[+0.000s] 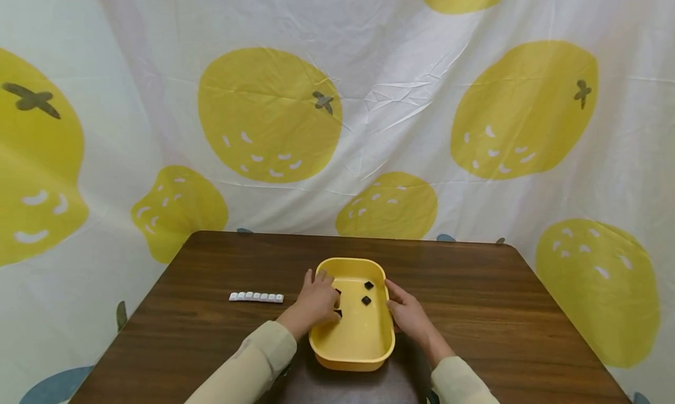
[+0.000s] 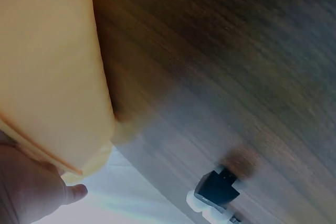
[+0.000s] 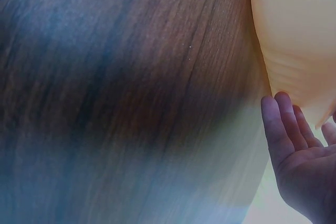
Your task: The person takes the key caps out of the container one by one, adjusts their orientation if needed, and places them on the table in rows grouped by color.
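Rectangular yellow plastic tray with rounded corners (image 1: 358,339) on a brown wood-grain table (image 1: 490,310), its long axis running away from the person. Inside lie small, squarish black pieces: two in plain sight, the farther black piece (image 1: 368,285) and the nearer black piece (image 1: 366,300), both in the right half of the far part; two more, partly hidden, show at the fingers of the left hand (image 1: 316,301).

The left hand reaches over the left rim, its fingers bent into the tray; whether they pinch a piece or merely touch it cannot be told. The two exposed pieces lie to the right of these fingertips, across a strip of bare tray floor. The right hand (image 1: 411,316) is nearer to them, but rests outside the right wall, fingers nearly straight against it and holding no piece.

Left of the tray, well apart from it, a straight row of small white blocks (image 1: 256,297) runs crosswise to the tray's long axis, on the left hand's side.
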A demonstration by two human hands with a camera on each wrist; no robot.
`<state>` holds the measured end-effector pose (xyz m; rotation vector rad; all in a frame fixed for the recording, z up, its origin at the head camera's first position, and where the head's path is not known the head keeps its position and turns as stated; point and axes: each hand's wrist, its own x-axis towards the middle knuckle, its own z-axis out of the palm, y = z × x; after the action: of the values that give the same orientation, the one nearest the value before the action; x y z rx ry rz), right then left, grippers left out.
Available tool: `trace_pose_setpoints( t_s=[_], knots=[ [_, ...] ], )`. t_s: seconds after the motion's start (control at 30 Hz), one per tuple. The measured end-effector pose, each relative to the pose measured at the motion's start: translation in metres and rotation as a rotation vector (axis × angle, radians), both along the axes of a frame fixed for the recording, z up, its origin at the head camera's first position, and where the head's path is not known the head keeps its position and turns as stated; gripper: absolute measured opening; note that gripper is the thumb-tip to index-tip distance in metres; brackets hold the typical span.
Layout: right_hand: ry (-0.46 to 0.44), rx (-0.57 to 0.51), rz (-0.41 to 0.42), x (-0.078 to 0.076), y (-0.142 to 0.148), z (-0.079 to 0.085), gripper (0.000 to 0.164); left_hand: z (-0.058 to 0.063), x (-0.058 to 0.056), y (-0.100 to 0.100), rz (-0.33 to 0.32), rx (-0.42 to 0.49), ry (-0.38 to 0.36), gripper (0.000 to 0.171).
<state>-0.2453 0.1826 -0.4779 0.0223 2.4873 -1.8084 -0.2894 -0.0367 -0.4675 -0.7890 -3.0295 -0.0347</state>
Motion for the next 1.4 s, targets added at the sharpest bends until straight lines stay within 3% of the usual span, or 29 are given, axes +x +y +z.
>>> trace_pose_setpoints(
  t_s=[0.27, 0.47, 0.6, 0.8, 1.0, 1.4],
  knots=[
    [-0.005, 0.008, 0.003, 0.0006, 0.0004, 0.0011, 0.054, -0.0025, 0.0009, 0.0060, 0.011, -0.091, 0.013, 0.017],
    [-0.008, 0.010, 0.004, 0.0009, 0.0005, 0.0025, 0.054, -0.0018, 0.0019, 0.0063, 0.000, -0.090, 0.016, 0.016],
    [-0.010, 0.010, 0.004, 0.0008, 0.0004, 0.0024, 0.054, -0.0020, 0.0013, 0.0051, -0.032, -0.072, 0.056, 0.017],
    [-0.019, 0.003, -0.001, 0.0004, 0.0002, 0.0018, 0.054, -0.0031, -0.0028, 0.0047, -0.091, 0.009, 0.137, 0.015],
    [-0.002, 0.020, 0.003, 0.0013, 0.0006, 0.0021, 0.054, 0.0008, -0.0052, 0.0062, -0.122, 0.135, 0.056, 0.007],
    [-0.004, 0.023, -0.003, 0.0011, 0.0007, 0.0027, 0.053, 0.0009, -0.0050, 0.0055, -0.080, 0.309, -0.040, 0.014]
  ],
)
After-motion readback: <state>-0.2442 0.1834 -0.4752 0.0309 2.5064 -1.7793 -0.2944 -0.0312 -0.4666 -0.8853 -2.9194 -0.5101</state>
